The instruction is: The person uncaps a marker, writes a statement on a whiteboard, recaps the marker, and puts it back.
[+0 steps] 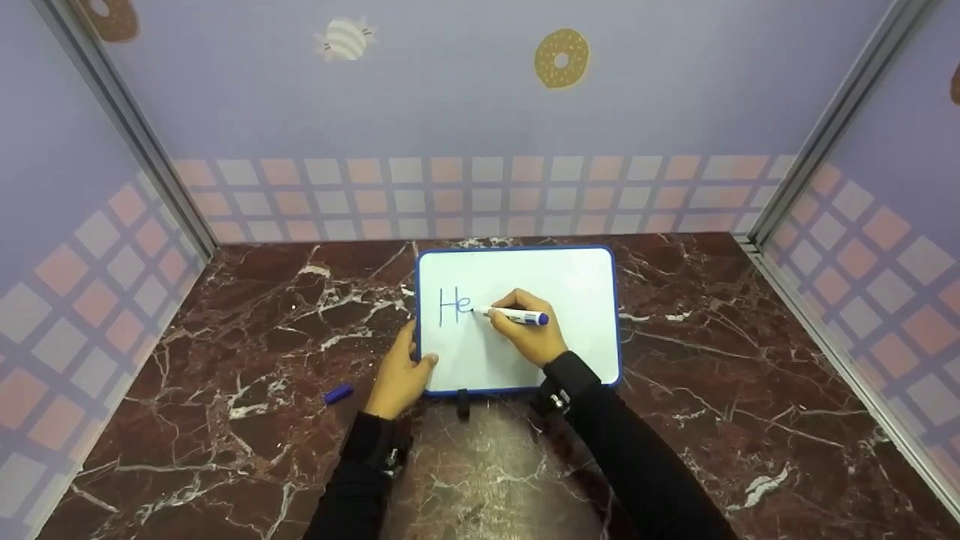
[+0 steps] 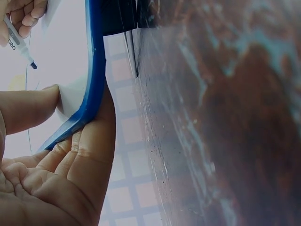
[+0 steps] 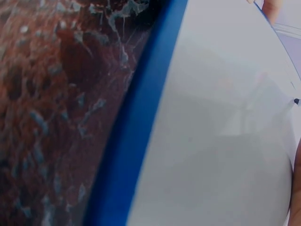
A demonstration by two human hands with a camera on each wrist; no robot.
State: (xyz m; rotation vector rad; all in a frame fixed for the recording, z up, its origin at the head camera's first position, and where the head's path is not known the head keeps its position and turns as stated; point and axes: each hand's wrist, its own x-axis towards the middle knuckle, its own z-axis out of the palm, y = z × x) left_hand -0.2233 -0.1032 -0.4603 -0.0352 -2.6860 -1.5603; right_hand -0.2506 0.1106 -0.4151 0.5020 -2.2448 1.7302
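A small whiteboard [image 1: 517, 360] with a blue frame bears the handwritten letters "He" [image 1: 454, 306] in blue on its left part. My left hand [image 1: 401, 375] grips the board's left edge, thumb on the white face and fingers behind the frame, as the left wrist view shows. In my right hand [image 1: 534, 330] a white marker [image 1: 517, 316] with a blue end is pinched, its dark tip right at the end of the "e". The right wrist view shows mostly the board's white face [image 3: 211, 141], with the marker tip [image 3: 296, 101] at the right side.
A blue marker cap [image 1: 338, 394] lies on the dark red marbled table [image 1: 262, 390], left of the board. Beneath the board's lower edge a black support piece [image 1: 463, 405] sticks out. Patterned walls [image 1: 480, 112] enclose the table at the back and both sides.
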